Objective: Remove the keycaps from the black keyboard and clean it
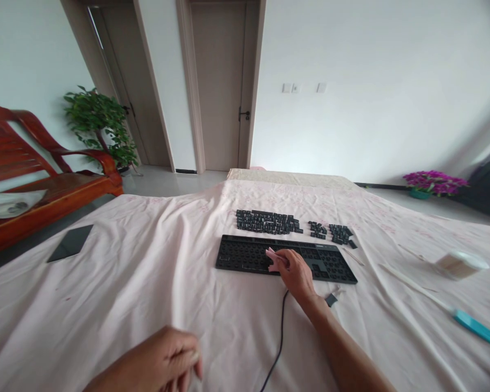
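A black keyboard (245, 256) with its keycaps off lies on the pink tablecloth. Over its middle, my right hand (296, 272) pinches a folded piece of pink cloth or paper (274, 261), which touches or nearly touches the bare key sockets. Low in the picture, my left hand (167, 359) is over the tablecloth with its fingers loosely bent and somewhat apart; I see nothing in it. Loose black keycaps (265, 222) are laid out in groups just beyond the keyboard. A black cable (281, 332) runs from the keyboard toward me.
To the right are a tub of cotton swabs (461, 265), several loose thin sticks and a blue-ended brush (475, 326). A small keycap puller (331, 299) or similar piece lies beside my right wrist. At the left is a dark phone or tablet (71, 243). A wooden bench (44, 158) stands beyond.
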### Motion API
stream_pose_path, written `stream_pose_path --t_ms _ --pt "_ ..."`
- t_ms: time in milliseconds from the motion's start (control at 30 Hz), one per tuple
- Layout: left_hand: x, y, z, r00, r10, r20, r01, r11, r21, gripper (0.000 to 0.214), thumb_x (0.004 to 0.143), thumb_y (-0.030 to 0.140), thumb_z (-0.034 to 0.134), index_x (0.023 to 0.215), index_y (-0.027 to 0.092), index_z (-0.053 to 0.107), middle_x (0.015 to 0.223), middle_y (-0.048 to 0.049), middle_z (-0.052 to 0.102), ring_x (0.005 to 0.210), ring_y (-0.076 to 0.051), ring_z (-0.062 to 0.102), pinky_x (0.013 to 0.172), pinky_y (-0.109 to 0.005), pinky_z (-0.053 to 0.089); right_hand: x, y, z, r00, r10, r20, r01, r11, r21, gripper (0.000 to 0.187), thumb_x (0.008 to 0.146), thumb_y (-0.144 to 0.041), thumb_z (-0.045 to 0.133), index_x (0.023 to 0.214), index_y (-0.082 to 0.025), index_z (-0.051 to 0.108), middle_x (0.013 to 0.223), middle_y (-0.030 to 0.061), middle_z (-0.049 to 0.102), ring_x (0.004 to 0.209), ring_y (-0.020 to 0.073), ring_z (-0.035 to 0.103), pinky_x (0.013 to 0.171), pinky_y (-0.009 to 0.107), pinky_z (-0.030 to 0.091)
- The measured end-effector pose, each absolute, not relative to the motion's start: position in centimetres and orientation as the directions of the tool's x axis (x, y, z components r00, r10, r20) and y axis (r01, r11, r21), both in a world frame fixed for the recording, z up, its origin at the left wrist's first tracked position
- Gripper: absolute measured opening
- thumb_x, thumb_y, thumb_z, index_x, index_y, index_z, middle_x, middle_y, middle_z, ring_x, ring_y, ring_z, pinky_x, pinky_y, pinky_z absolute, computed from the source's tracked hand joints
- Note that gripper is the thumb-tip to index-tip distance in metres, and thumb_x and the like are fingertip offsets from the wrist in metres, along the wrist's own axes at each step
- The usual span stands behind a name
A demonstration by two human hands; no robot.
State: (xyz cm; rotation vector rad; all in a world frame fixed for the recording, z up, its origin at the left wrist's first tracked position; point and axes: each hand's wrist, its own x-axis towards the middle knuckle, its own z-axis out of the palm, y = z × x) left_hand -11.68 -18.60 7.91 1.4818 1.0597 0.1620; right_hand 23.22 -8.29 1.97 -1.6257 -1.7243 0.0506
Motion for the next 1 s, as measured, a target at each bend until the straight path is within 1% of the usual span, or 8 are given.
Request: stream_pose_path --t_ms 67,133,200,267,467,667,833,1000 --pt "-10.1 -13.7 7.2 0.503 0.794 -0.341 0.461 0.087 0.883 0.030 0.090 0.036 0.043 0.094 0.016 0.065 0.076 -0.0034 0.069 0.065 -0.014 0.064 0.056 -0.022 0.047 23.0 -8.1 2.3 0.092 0.883 0.460 0.828 0.189 -0.527 0.016 0.085 -0.026 0.050 0.087 -0.024 0.066 0.085 0.0024 0.066 0.081 0.0170 0.059 0.071 0.025 0.042" --pt "-8.3 -8.4 6.0 0.296 0.944 -0.143 0.465 -0.011 0.885 0.029 0.088 0.029 0.043 0.106 0.019 0.063 0.096 -0.0057 0.071 0.081 -0.015 0.066 0.066 -0.022 0.049 22.6 -7.6 2.8 0.070 0.900 0.429 0.815 0.197 -0.546 0.018 0.084 -0.025 0.050 0.087 -0.024 0.068 0.085 0.0022 0.066 0.079 0.0163 0.060 0.069 0.024 0.042" --pt "-6.5 -3.9 4.5 0.084 0.996 -0.003 0.576 -0.046 0.816 0.033 0.086 0.025 0.045 0.114 0.018 0.061 0.107 -0.0074 0.069 0.091 -0.017 0.065 0.075 -0.025 0.050 21.9 -6.8 3.5 0.040 0.916 0.398 0.800 0.209 -0.562 0.020 0.084 -0.026 0.050 0.088 -0.024 0.070 0.085 0.0024 0.066 0.077 0.0158 0.061 0.069 0.024 0.043" --pt "-5.0 -0.6 3.0 -0.009 0.998 0.068 0.643 -0.047 0.765 0.035 0.086 0.023 0.044 0.116 0.018 0.060 0.114 -0.0080 0.067 0.101 -0.019 0.063 0.084 -0.028 0.048 20.8 -5.6 4.2 0.001 0.928 0.372 0.781 0.232 -0.580 0.022 0.086 -0.028 0.050 0.089 -0.025 0.071 0.084 0.0023 0.067 0.076 0.0155 0.061 0.070 0.024 0.044" --pt "-3.3 1.5 0.6 -0.051 0.990 0.133 0.669 -0.065 0.740 0.036 0.086 0.018 0.043 0.117 0.023 0.061 0.119 -0.0044 0.065 0.111 -0.020 0.057 0.096 -0.031 0.041 16.4 -1.9 5.5 -0.163 0.928 0.334 0.752 0.336 -0.566 0.024 0.089 -0.029 0.050 0.099 -0.023 0.071 0.083 0.0025 0.069 0.087 0.0167 0.060 0.079 0.025 0.044" --pt "-4.6 0.9 -0.3 0.031 0.978 0.206 0.626 -0.180 0.759 0.039 0.086 0.014 0.040 0.117 0.024 0.061 0.118 -0.0007 0.065 0.109 -0.014 0.058 0.096 -0.025 0.042 15.3 -1.3 4.9 -0.366 0.902 0.228 0.839 0.426 -0.339 0.021 0.088 -0.025 0.054 0.104 -0.021 0.068 0.099 0.0069 0.062 0.093 0.0176 0.057 0.084 0.026 0.041" --pt "-4.8 1.1 -0.6 0.055 0.973 0.222 0.618 -0.208 0.758 0.038 0.085 0.016 0.042 0.116 0.025 0.062 0.116 -0.0004 0.067 0.107 -0.015 0.059 0.094 -0.026 0.044 17.1 -2.9 5.2 -0.403 0.896 0.187 0.887 0.433 -0.159 0.026 0.088 -0.011 0.044 0.100 -0.021 0.065 0.096 0.0078 0.059 0.092 0.0191 0.055 0.080 0.027 0.041" --pt "-4.7 1.3 -0.8 0.064 0.967 0.245 0.629 -0.230 0.743 0.037 0.085 0.018 0.044 0.116 0.025 0.062 0.116 -0.0010 0.066 0.106 -0.016 0.060 0.093 -0.026 0.044 20.1 -4.1 6.1 -0.337 0.931 0.143 0.929 0.353 -0.111 0.022 0.086 -0.015 0.047 0.090 -0.021 0.068 0.089 0.0084 0.064 0.084 0.0199 0.060 0.074 0.028 0.041"
